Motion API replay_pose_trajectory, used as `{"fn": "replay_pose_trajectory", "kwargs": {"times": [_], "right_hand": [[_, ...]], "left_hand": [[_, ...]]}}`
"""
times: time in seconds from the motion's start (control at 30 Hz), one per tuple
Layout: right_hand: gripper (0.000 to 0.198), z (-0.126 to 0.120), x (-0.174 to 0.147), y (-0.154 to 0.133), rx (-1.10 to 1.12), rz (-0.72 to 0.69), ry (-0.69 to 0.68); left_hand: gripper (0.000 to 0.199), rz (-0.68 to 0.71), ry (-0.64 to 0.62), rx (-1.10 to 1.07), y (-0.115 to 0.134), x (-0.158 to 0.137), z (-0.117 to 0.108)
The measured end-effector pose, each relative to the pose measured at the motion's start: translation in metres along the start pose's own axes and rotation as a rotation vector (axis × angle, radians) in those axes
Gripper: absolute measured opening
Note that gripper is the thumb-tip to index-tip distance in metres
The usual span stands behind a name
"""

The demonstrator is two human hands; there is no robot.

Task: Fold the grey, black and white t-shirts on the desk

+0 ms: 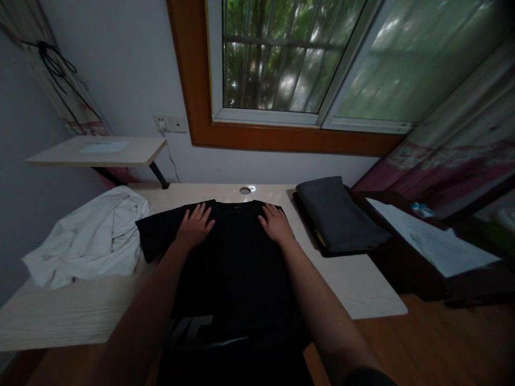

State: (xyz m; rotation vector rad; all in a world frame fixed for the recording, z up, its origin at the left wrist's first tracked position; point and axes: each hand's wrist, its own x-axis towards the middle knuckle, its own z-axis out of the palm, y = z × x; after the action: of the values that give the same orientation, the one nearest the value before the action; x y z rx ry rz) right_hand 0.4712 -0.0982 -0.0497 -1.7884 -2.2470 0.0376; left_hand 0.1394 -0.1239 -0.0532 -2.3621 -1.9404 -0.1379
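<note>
A black T-shirt [237,257] lies spread on the pale wooden desk [52,316], its collar toward the wall and its lower part toward me. My left hand [196,224] rests flat on the shirt near the left shoulder, fingers apart. On the opposite shoulder, my right hand [276,222] lies flat too, with its fingers stretched out. The left sleeve extends out across the desk, while the right sleeve is mostly hidden behind my right hand and forearm. Neither hand grips the fabric.
Left of the shirt sits a crumpled white cloth [92,236], below a small raised shelf [132,153]. Folded dark grey and black clothes [338,214] are stacked at the right. Beyond the desk's right edge, a white sheet [434,236] lies on dark furniture. A window [281,64] is behind.
</note>
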Motion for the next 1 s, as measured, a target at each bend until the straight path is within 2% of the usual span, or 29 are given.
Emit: {"fn": "replay_pose_trajectory", "kwargs": {"times": [0.37,0.73,1.0], "right_hand": [[0.059,-0.0016,-0.0008,-0.0015,-0.002,0.007,-0.005],[0.057,-0.0009,0.0004,-0.0010,0.005,0.014,0.004],[0.049,-0.0078,-0.0030,-0.0028,0.017,0.013,0.128]], "left_hand": [[0.072,-0.091,0.008,0.005,0.0034,-0.0018,0.0002],[0.074,-0.103,0.048,-0.051,0.0007,-0.0009,0.0046],[0.074,-0.099,0.058,-0.031,0.0029,-0.0032,0.0024]]}}
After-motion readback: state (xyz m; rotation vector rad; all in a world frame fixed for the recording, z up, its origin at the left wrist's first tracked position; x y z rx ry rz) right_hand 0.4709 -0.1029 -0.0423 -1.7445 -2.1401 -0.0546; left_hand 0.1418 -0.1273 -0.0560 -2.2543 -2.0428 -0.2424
